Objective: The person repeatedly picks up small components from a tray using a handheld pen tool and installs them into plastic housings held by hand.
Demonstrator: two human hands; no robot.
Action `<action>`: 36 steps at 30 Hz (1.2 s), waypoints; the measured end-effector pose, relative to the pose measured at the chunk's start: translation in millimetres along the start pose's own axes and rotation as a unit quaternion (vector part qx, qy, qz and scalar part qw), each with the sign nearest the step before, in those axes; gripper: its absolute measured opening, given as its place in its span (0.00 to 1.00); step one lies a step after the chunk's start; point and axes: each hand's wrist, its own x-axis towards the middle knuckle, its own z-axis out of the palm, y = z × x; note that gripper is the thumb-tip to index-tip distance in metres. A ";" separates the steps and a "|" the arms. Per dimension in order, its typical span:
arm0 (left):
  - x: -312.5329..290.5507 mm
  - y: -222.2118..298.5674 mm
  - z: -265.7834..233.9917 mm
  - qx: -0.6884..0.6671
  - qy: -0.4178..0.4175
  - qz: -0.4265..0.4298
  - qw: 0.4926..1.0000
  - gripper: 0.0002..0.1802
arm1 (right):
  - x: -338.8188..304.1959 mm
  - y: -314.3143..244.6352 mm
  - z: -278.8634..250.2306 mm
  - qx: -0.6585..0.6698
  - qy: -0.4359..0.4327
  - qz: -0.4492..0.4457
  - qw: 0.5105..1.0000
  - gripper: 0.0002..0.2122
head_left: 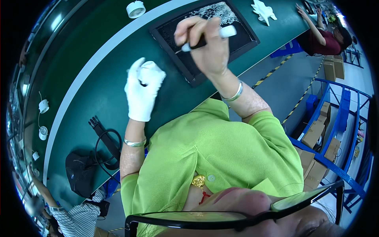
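My left hand (143, 93), in a white knitted glove, is curled closed around a white rounded part (152, 71). White lies on white there, so its outline is hard to make out. My right hand (209, 49) is bare and somewhat blurred. Its fingers wrap a screwdriver (228, 31) with white ends and a thin shaft toward the left. This hand hovers over a black tray (185, 71). Many small silvery pieces (221, 14), too small to name surely, are heaped at the tray's far side.
A white glove (263, 12) lies beyond the tray. White cylindrical lamp-like units (136, 9) stand along the green bench (106, 79). A black bag (81, 172) and strap rest at left. Co-workers (329, 41) sit farther along. A blue rack (335, 118) holds cartons at right.
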 end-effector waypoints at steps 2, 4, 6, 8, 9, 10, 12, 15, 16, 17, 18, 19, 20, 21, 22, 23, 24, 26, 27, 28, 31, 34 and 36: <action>15.6 9.2 -12.2 -0.026 0.083 -0.044 0.995 0.29 | 18.2 -22.3 -50.5 -0.095 0.028 -0.012 0.995 0.28; 49.5 1.8 -32.7 0.008 0.144 -0.037 0.989 0.31 | 19.8 -46.3 -108.7 -0.145 0.090 0.069 0.983 0.33; 90.2 8.7 -48.1 0.097 0.169 -0.088 0.977 0.37 | 15.3 -52.6 -149.2 -0.159 0.194 0.033 0.967 0.24; 127.9 -6.5 -71.8 0.250 0.193 -0.144 0.938 0.45 | 16.5 -53.8 -173.4 -0.159 0.221 0.055 0.961 0.19; 145.6 -17.9 -76.5 0.288 0.208 -0.179 0.918 0.46 | 14.0 -50.3 -178.7 -0.172 0.232 0.070 0.955 0.14; 161.6 -30.5 -84.8 0.337 0.187 -0.207 0.899 0.47 | 10.8 -47.6 -184.1 -0.219 0.214 0.086 0.948 0.13; 187.1 -54.4 -97.5 0.429 0.149 -0.247 0.856 0.48 | 8.0 -43.1 -176.7 -0.325 0.202 0.111 0.917 0.11; 213.0 -84.0 -122.2 0.449 0.096 -0.298 0.836 0.47 | 9.7 -29.4 -177.0 -0.360 0.195 0.127 0.903 0.11; 211.8 -77.0 -116.9 0.503 0.132 -0.275 0.808 0.49 | 10.8 -26.8 -178.1 -0.373 0.207 0.135 0.894 0.11; 206.9 -67.9 -109.4 0.550 0.185 -0.230 0.781 0.48 | 10.7 -24.8 -180.5 -0.373 0.212 0.135 0.893 0.11; 201.0 -58.4 -100.4 0.592 0.237 -0.184 0.748 0.47 | 10.4 -22.4 -183.0 -0.369 0.209 0.131 0.896 0.11; 195.6 -53.5 -93.5 0.593 0.237 -0.183 0.748 0.47 | 11.2 -19.1 -184.2 -0.363 0.204 0.127 0.900 0.11; 187.3 -48.1 -86.2 0.547 0.297 -0.066 0.780 0.44 | 12.3 -17.7 -182.5 -0.362 0.204 0.128 0.901 0.11; 177.6 -41.6 -77.2 0.489 0.351 0.052 0.797 0.42 | 13.5 -17.3 -179.6 -0.360 0.206 0.124 0.902 0.12; 163.0 -19.4 -43.8 0.288 0.326 0.027 0.900 0.38 | 11.0 -18.2 -182.3 -0.366 0.214 0.117 0.898 0.12; 146.5 -15.1 -22.8 0.169 0.327 0.073 0.927 0.34 | 12.2 -16.3 -181.8 -0.363 0.211 0.118 0.900 0.12; 129.9 -9.6 -3.4 0.197 0.313 0.063 0.927 0.32 | 12.0 -15.5 -183.5 -0.364 0.210 0.120 0.899 0.12; 108.5 -19.8 23.7 0.033 0.271 0.016 0.962 0.31 | 12.0 -13.7 -183.0 -0.366 0.206 0.122 0.899 0.12; 99.3 -28.3 30.3 0.023 0.262 -0.015 0.965 0.30 | 12.3 -13.2 -181.7 -0.368 0.207 0.127 0.897 0.12; 92.9 -27.9 35.9 0.012 0.252 -0.048 0.966 0.30 | 12.2 -12.6 -181.8 -0.373 0.209 0.132 0.894 0.12; 95.1 -34.1 30.9 -0.019 0.261 -0.028 0.965 0.29 | 12.8 -11.7 -183.5 -0.390 0.198 0.135 0.889 0.12; 96.6 -35.6 30.2 -0.026 0.267 -0.043 0.963 0.28 | 12.8 -10.9 -182.2 -0.395 0.201 0.137 0.886 0.12; 97.6 -38.8 31.3 -0.018 0.267 -0.032 0.963 0.27 | 12.1 -9.6 -183.9 -0.404 0.196 0.139 0.883 0.12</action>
